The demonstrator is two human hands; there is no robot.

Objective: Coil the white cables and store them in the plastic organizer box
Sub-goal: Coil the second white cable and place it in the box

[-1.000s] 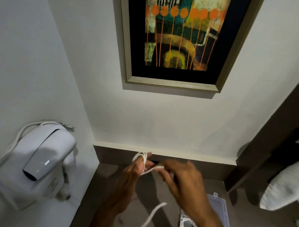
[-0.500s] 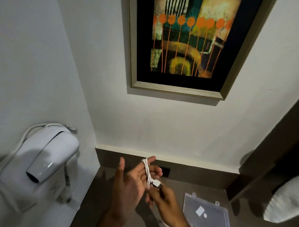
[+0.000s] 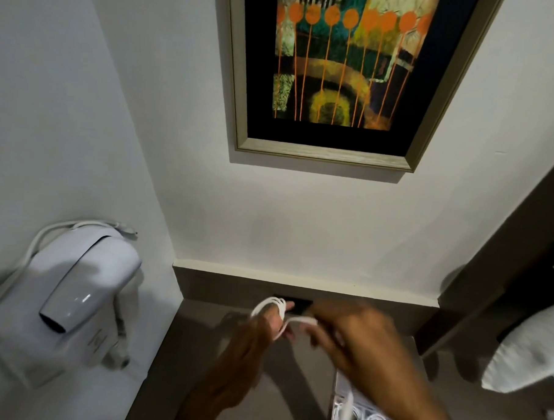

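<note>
White cable (image 3: 270, 306) looped round left hand (image 3: 250, 345) fingers; right hand (image 3: 352, 337) grip pinches its end.

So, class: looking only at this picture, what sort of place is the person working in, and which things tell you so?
Probably a hotel room: a wall-mounted hair dryer in its holder, a framed abstract painting above a narrow built-in counter, and white pillows at the right edge.

Head-worn view, down toward corner wall (image 3: 300, 226)
</note>
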